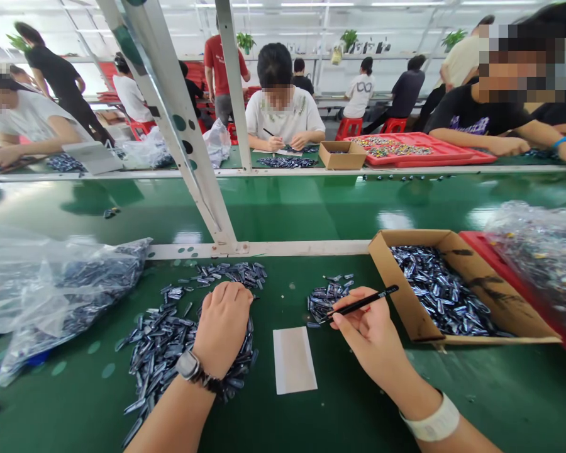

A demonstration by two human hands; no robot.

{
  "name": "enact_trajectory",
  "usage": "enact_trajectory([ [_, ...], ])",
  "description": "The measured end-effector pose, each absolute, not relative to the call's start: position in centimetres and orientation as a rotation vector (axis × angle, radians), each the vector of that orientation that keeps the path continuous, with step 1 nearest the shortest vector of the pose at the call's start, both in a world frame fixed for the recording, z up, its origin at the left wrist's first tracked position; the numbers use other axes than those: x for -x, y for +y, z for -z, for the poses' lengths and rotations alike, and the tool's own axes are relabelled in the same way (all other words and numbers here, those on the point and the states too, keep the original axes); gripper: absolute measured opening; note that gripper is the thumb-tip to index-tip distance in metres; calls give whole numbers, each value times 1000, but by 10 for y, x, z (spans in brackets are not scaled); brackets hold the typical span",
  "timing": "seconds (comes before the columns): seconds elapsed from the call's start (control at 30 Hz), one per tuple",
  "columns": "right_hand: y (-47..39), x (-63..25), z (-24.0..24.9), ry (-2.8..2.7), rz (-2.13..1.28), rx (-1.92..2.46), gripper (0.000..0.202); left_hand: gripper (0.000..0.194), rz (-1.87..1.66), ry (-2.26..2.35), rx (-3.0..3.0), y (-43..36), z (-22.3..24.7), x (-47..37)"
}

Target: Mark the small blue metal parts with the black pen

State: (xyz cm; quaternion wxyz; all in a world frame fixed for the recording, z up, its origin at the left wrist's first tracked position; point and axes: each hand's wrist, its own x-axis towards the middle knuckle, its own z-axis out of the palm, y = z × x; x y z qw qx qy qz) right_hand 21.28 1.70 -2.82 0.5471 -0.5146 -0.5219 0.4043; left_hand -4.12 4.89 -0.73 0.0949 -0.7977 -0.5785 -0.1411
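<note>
**Two Hands Among Dark Pieces at a Green Bench**

A green worktop (358, 409) spreads before a glossy green strip (302, 211), beyond which a person in a white top (285, 119) sits bent over handwork. At left lies a clear plastic bag (66, 283) of dark pieces; at right, an open cardboard box (382, 270) holds more. A loose heap of dark pieces (155, 352) covers the worktop's left side, beneath and around the left hand (224, 324), its fingers bent and close together; whether they grip anything cannot be told. The right hand (370, 327) pinches a black pen-like tool (365, 302) between thumb and fingers, tilted, its tip at the near edge of a smaller pile (325, 299) left of the box. A pale paper rectangle (295, 360) lies flat between the hands, nearer the wearer than the smaller pile.
</note>
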Motion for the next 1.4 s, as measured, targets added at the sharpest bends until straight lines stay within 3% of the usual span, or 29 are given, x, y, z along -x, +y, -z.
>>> enact_trajectory([
  [0.27,9,-212,16,-1413,-1543,1079,21,20,390,-1535,2815,14,4,18],
  [0.8,6,-212,17,-1642,-1471,1156,20,18,552,-1793,3070,4,5,7],
  [1.07,7,-210,19,-1628,-1469,1166,21,14,302,-1574,3095,7,7,1],
  [1.4,9,-209,17,-1605,-1472,1174,21,16,468,-1496,3076,6,8,-3],
])
